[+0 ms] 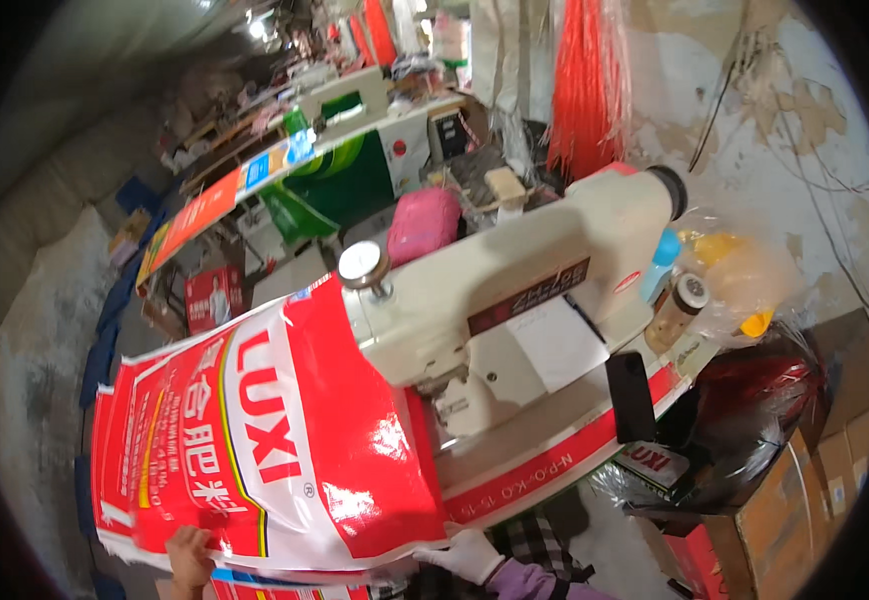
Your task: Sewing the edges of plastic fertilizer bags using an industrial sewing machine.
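A large red and white printed woven sack [360, 480] lies flat in front of me, its right end reaching under the head of a cream sewing machine [515, 255]. My left hand [190, 556], bare, grips the sack's near edge toward the left, fingers curled over it. In a white glove, my right hand [467, 556] pinches the near edge at the right corner; its fingertips are partly hidden. More sacks of the same print appear layered beneath at the left. The needle area sits just beyond the sack's right edge.
A black phone [632, 397] lies by the machine's right front edge. Behind it stand a lidded jar [677, 312] and plastic bags [740, 270]. Cardboard boxes [790, 525] are at the lower right. Red strands [589, 90] hang by the wall; another sewing machine [345, 98] stands farther back.
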The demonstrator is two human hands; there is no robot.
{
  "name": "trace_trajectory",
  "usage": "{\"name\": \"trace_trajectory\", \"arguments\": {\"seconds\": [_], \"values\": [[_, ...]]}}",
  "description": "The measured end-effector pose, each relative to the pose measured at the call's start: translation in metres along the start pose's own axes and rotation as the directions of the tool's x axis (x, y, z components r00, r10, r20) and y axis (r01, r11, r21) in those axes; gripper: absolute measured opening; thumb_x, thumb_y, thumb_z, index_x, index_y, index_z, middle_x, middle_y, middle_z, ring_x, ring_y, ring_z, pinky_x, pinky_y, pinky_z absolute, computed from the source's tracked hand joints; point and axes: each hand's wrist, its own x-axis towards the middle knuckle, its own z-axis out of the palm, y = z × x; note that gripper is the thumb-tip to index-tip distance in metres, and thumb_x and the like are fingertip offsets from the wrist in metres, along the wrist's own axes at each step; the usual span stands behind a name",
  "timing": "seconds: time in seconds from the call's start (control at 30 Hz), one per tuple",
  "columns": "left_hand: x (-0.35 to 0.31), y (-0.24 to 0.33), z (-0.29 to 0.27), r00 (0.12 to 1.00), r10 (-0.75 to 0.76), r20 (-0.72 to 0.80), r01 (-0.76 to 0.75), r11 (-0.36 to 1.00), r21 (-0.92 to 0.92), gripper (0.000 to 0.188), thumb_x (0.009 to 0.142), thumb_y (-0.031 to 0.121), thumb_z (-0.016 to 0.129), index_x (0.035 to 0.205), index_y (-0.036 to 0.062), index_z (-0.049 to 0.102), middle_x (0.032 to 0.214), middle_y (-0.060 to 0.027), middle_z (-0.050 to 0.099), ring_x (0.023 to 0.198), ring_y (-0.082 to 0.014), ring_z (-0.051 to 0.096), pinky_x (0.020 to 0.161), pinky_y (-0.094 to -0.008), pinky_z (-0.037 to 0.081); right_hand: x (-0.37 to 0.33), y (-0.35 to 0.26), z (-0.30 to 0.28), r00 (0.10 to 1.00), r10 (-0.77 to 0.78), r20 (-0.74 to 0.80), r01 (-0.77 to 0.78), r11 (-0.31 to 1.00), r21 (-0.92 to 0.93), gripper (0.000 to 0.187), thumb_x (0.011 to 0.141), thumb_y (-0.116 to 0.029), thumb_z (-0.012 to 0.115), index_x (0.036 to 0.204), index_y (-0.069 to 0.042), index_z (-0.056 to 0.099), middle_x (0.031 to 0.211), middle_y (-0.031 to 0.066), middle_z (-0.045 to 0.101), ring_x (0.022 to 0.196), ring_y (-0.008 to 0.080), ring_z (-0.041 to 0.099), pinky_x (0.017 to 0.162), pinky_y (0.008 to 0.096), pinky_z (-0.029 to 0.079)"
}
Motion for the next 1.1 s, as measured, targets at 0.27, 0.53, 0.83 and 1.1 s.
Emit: {"name": "trace_trajectory", "arguments": {"seconds": [0.27, 0.53, 0.83, 1.1], "values": [[-0.038, -0.093, 0.091, 0.789, -0.504, -0.351, 0.413, 0.858, -0.305, 0.032, 0.077, -0.005, 0.056, 0.107, 0.0052, 0.06, 0.092, -0.014, 0.066, 0.085, -0.0306, 0.066, 0.075, -0.0414, 0.052, 0.121, -0.158, 0.024, 0.838, -0.523, 0.158, 0.54, 0.749, -0.384, 0.022, 0.092, -0.024, 0.053, 0.107, -0.011, 0.061, 0.061, 0.0087, 0.062, 0.053, 0.0311, 0.062, 0.048, 0.0464, 0.048], [-0.225, 0.021, 0.059, 0.54, -0.538, 0.647, -0.212, -0.831, -0.514, 0.067, 0.091, 0.051, 0.058, 0.142, 0.011, 0.04, 0.137, -0.015, 0.051, 0.122, -0.0326, 0.051, 0.107, -0.0508, 0.038, 0.092, -0.136, 0.02, 0.895, -0.226, 0.383, 0.355, 0.882, -0.309, 0.061, 0.072, -0.023, 0.075, 0.125, 0.0, 0.053, 0.124, 0.0199, 0.055, 0.119, 0.0348, 0.051, 0.103, 0.0447, 0.04], [-0.46, 0.133, 0.118, -0.261, -0.87, 0.418, 0.821, -0.428, -0.378, 0.03, 0.096, 0.029, 0.054, 0.1, 0.0039, 0.07, 0.087, -0.0152, 0.071, 0.078, -0.0342, 0.069, 0.064, -0.0458, 0.053, 0.164, -0.161, 0.091, 0.68, -0.405, 0.611, 0.66, 0.7, -0.271, 0.016, 0.072, -0.014, 0.065, 0.086, -0.007, 0.063, 0.08, 0.014, 0.063, 0.075, 0.034, 0.062, 0.066, 0.0442, 0.048], [-0.619, 0.279, 0.108, -0.656, -0.745, -0.125, 0.629, -0.631, 0.454, 0.028, 0.088, 0.026, 0.054, 0.079, 0.005, 0.07, 0.083, -0.0204, 0.07, 0.078, -0.0401, 0.069, 0.067, -0.05, 0.056, 0.014, -0.047, 0.268, 0.406, 0.121, 0.906, 0.467, 0.825, -0.32, 0.018, 0.081, -0.017, 0.056, 0.092, -0.008, 0.067, 0.085, 0.0203, 0.068, 0.082, 0.0393, 0.066, 0.073, 0.0492, 0.05]]}}
